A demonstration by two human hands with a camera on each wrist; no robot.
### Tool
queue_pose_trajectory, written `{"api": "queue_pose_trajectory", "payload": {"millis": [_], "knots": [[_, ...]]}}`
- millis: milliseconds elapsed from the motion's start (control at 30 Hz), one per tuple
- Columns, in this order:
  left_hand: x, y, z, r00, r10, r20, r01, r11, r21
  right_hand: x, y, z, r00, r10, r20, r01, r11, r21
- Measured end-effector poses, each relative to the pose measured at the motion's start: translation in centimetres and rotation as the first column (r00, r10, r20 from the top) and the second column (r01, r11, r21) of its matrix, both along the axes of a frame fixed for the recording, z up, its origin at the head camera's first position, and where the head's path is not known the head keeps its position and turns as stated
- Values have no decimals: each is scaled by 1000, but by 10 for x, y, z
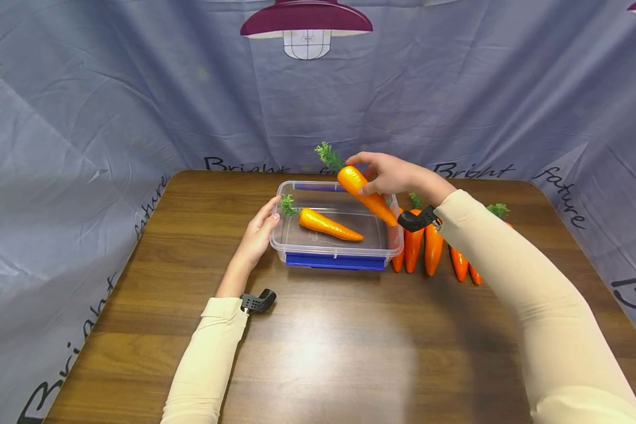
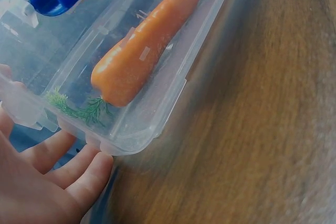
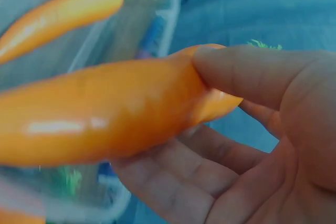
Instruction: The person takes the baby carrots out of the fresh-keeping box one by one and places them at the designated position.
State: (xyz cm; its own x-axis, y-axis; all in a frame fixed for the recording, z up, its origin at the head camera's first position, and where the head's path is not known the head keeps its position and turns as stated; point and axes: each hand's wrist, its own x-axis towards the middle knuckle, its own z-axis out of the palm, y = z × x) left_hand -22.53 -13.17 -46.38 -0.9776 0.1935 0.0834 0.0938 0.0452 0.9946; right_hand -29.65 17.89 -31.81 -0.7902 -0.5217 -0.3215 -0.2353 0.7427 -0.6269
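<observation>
A clear plastic box (image 1: 335,250) with blue clips sits lidless on the table. Inside it lies one orange carrot (image 1: 328,224), its green leafy top toward the left end. My left hand (image 1: 256,237) rests against the box's left end, and in the left wrist view its fingers (image 2: 86,182) touch the outer wall. Over the right part of the box, my right hand (image 1: 389,174) pinches a second orange carrot (image 1: 368,194) between thumb and fingers. This carrot tilts, with its leafy top up to the left and its tip down to the right.
Several redder carrots (image 1: 433,250) lie on the wooden table (image 1: 318,341) just right of the box, partly hidden by the right wrist and sleeve. A grey-blue printed curtain (image 1: 191,88) hangs behind the table and along its sides.
</observation>
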Motion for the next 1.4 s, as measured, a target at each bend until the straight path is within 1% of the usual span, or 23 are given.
{"api": "queue_pose_trajectory", "payload": {"millis": [167, 333, 467, 567, 667, 800, 967, 1200, 1300, 1400], "knots": [[0, 0, 1, 1000, 1, 3, -1, 1000, 3, 6, 32, 6, 994, -102, 41, 105, 993, -55], [2, 0, 2, 1000, 0, 2, 0, 1000, -13, 16, 68, 3, 977, -197, 83, 205, 973, -102], [2, -1, 2, 1000, -3, 5, 3, 1000, -24, 21, 98, -5, 967, -238, 86, 247, 962, -113], [2, -2, 2, 1000, -1, 9, 1, 1000, -26, 25, 120, -13, 966, -249, 72, 255, 962, -102], [2, -2, 1, 1000, -3, 12, 4, 1000, -23, 30, 142, -20, 959, -277, 66, 282, 955, -87], [1, -1, 1, 1000, -4, 16, 4, 1000, -18, 40, 171, -28, 942, -332, 49, 334, 941, -55], [1, -1, 2, 1000, -1, 20, 1, 1000, -14, 52, 207, -36, 927, -376, 11, 376, 926, -30], [1, -1, 1, 1000, -4, 17, 4, 1000, -12, 69, 251, -53, 889, -457, 18, 457, 888, -58], [1, 0, 1, 1000, -5, 15, 5, 1000, -10, 77, 269, -61, 880, -474, 16, 474, 878, -65], [0, 0, 0, 1000, -6, 13, 6, 1000, -3, 84, 285, -69, 860, -509, 28, 510, 856, -89]]}}
